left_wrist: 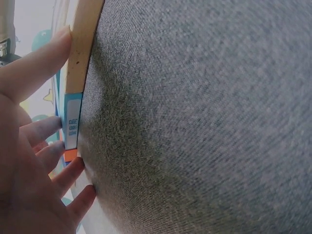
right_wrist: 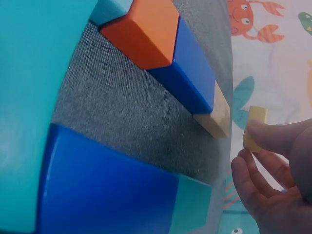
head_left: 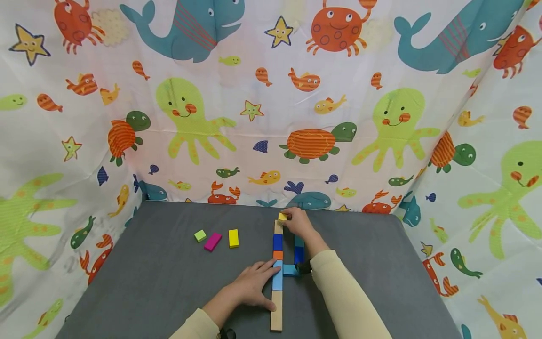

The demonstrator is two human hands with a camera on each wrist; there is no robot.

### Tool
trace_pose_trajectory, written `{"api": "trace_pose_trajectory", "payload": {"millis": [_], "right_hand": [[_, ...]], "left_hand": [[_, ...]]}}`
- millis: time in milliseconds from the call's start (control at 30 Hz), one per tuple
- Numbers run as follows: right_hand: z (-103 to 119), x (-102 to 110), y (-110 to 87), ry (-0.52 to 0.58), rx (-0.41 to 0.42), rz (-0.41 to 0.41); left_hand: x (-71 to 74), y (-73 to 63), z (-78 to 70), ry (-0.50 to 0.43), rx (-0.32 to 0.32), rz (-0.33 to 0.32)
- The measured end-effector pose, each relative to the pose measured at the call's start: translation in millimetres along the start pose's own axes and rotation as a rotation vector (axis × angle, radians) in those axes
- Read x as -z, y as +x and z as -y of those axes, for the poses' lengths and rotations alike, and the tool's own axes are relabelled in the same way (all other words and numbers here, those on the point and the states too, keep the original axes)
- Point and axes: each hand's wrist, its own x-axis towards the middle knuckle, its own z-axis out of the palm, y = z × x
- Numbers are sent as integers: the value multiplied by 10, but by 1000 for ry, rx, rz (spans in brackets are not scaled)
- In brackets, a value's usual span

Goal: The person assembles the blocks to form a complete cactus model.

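A straight row of blocks runs away from me on the grey table. From near to far it has a long wooden block (head_left: 276, 318), a light blue block (head_left: 277, 282), an orange block (head_left: 277, 255), a dark blue block (head_left: 277, 243) and a wooden block (head_left: 278, 228). At the row's far end my right hand (head_left: 299, 225) pinches a small yellow block (right_wrist: 258, 115) between thumb and fingers. My left hand (head_left: 253, 285) lies along the row's left side, fingers spread. Its thumb (left_wrist: 61, 46) touches the long wooden block, with its fingertips beside the light blue and orange blocks.
Right of the row, a light blue block (head_left: 290, 270), a dark blue block (right_wrist: 112, 187) and a teal block (right_wrist: 191, 204) form a side branch. Loose green (head_left: 200, 236), magenta (head_left: 213, 242) and yellow (head_left: 234, 238) blocks lie left. A sea-animal curtain (head_left: 237, 141) borders the table (head_left: 169, 268).
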Motion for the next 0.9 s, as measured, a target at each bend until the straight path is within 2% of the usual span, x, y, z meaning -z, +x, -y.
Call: {"api": "trace_pose_trajectory", "payload": {"millis": [400,733,900], "right_hand": [[42,-77,130,3,-34,32],[0,-118,235,-30,-67,15],[-4,-135,281,-43,-82,36]], "left_hand": [[38,5,-4,-9,-10,12],[15,19,23,-15,-3,19],[8,14,30,-10,-4,16]]}}
